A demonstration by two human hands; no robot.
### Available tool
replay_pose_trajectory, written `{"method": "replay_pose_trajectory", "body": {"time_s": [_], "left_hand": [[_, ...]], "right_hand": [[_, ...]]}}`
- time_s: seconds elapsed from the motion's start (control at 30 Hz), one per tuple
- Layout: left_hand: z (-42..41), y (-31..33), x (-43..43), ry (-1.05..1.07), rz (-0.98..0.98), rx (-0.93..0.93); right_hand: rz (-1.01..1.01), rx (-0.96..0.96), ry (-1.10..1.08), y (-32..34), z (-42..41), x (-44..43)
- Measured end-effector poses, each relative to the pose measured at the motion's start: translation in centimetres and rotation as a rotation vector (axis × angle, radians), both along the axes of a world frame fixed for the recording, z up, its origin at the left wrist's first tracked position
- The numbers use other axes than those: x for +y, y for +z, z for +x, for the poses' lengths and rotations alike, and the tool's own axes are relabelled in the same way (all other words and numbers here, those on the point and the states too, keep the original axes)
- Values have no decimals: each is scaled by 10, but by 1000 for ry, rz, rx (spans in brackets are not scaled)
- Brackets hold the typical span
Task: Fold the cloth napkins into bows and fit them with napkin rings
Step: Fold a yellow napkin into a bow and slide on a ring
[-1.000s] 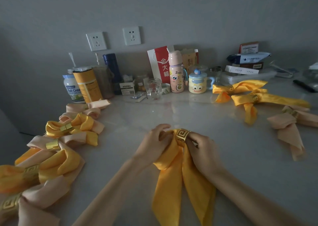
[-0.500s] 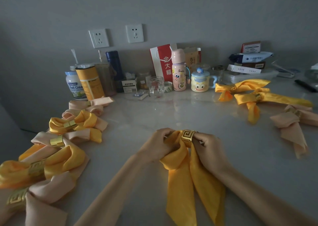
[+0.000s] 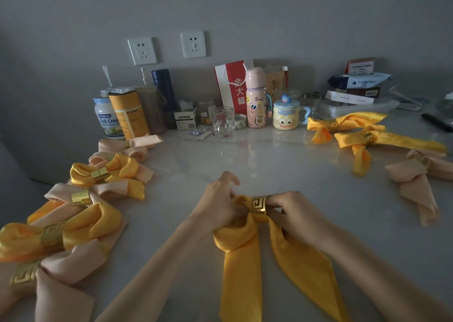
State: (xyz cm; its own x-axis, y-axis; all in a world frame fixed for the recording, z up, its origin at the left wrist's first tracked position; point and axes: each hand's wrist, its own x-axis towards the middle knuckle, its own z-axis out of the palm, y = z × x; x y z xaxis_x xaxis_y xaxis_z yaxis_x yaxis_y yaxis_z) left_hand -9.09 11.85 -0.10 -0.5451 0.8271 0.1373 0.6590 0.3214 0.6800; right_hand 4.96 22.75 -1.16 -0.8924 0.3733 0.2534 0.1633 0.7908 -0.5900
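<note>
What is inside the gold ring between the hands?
The yellow napkin runs through the gold ring; two tails spread out below. The bit inside is covered by the band.

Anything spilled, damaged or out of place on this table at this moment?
Nothing looks spilled or broken. The finished bows on the left lie heaped on one another, while the bows on the right lie more spread out. The yellow napkin is merely unfinished: left hand grips its loop, right hand holds the gold ring.
</note>
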Motion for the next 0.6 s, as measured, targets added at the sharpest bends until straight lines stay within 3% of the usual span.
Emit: {"method": "replay_pose_trajectory", "body": {"time_s": [0.2, 0.4, 0.6], "left_hand": [[7, 1, -7, -30, -28, -52], [14, -1, -5, -57, 17, -42], [15, 0, 0, -13, -19, -97]], "right_hand": [[97, -33, 30, -5, 0, 3], [-182, 60, 42, -3, 7, 9], [-127, -23, 40, -5, 9, 7]]}}
